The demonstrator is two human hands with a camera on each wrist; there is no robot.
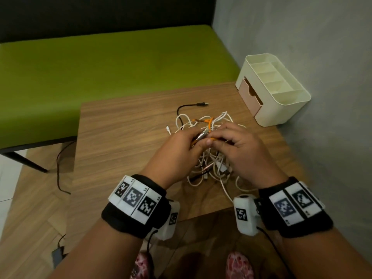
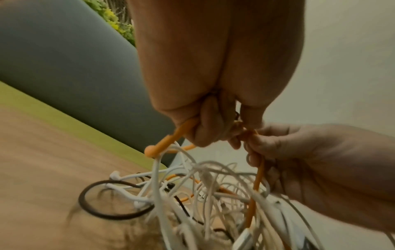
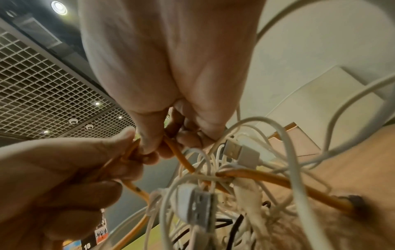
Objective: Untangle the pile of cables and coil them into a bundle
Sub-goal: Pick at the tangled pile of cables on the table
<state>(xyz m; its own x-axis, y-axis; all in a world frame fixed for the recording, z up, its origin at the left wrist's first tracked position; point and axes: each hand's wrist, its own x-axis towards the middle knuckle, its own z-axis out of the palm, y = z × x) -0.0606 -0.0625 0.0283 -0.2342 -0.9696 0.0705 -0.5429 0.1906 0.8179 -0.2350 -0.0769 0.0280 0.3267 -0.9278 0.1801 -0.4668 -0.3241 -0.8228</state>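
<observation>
A tangled pile of white cables (image 1: 213, 164) lies on the wooden table (image 1: 120, 133), with an orange cable (image 1: 209, 122) and a black cable (image 1: 187, 106) mixed in. Both hands meet above the pile. My left hand (image 1: 181, 146) pinches the orange cable (image 2: 171, 137) with curled fingers. My right hand (image 1: 237, 141) grips another stretch of the same orange cable (image 3: 179, 157). White loops and USB plugs (image 3: 239, 152) hang below the hands.
A cream desk organiser (image 1: 275, 87) with a pink drawer stands at the table's far right, by a grey wall. A green bench (image 1: 100, 63) lies behind the table. A dark cord (image 1: 58, 168) runs over the floor at left.
</observation>
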